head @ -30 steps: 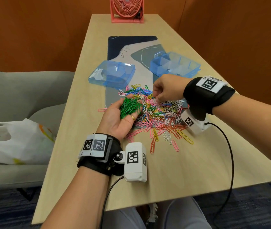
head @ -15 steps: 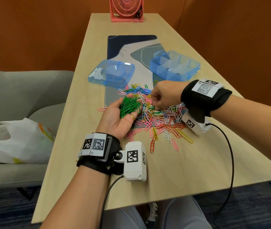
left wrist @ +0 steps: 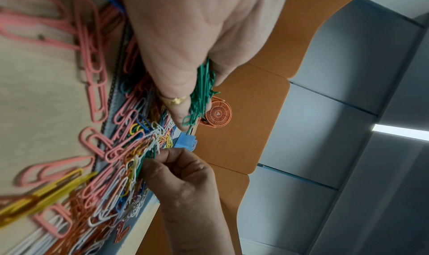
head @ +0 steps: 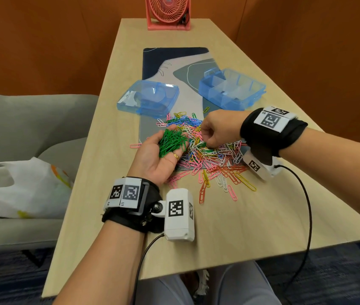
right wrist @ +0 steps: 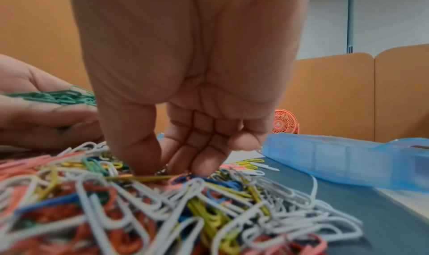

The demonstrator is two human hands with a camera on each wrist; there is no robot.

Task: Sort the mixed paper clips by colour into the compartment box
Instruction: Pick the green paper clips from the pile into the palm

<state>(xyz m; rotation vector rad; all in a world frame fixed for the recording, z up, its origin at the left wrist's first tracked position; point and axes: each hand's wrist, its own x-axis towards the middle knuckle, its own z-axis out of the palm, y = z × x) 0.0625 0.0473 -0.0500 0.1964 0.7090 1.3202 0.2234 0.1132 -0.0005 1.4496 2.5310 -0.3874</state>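
Observation:
My left hand (head: 170, 155) lies palm up at the left edge of the pile, fingers cupped round a bunch of green paper clips (head: 172, 143); the left wrist view shows the green bunch (left wrist: 202, 94) against its fingers. A mixed pile of paper clips (head: 214, 157) in several colours spreads over the mat's near end. My right hand (head: 205, 140) reaches down into the pile, thumb and fingers pinching a green clip (head: 202, 144). The blue compartment box (head: 229, 102) stands open beyond the right hand, its sections showing no clips.
The box's blue lid (head: 150, 99) lies left of the box, behind the pile. A patterned mat (head: 174, 60) runs down the table middle. A pink fan (head: 168, 12) stands at the far end. A grey seat with a white bag (head: 18, 188) is at left.
My right hand has slid a little nearer and to the left within the pile, and its fingertips have closed on a green clip. The left hand with its green bunch has stayed put.

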